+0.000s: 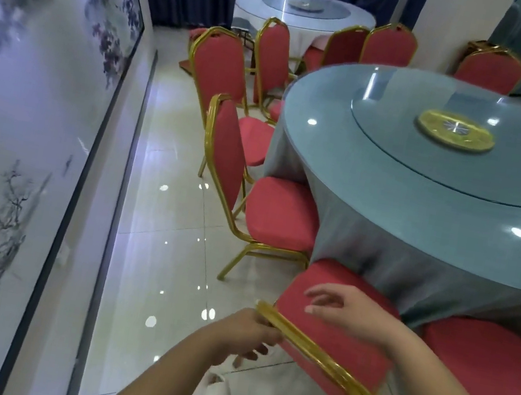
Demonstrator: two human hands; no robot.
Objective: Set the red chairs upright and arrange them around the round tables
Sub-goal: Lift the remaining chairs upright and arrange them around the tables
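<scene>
While the left hand is grasping the gold tubular top rail of the nearest red chair, the right hand is hovering released above its padded backrest. The chair is standing upright against the round table, seat facing the glass-topped, cloth-draped rim, rail lying roughly along it.

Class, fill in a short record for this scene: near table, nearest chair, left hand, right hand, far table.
near table: round, blue cloth, glass turntable
nearest chair: red, gold frame, upright, beside near table
left hand: grips the nearest chair's gold frame
right hand: open over the red padding; contact unclear
far table: round, white cloth
</scene>
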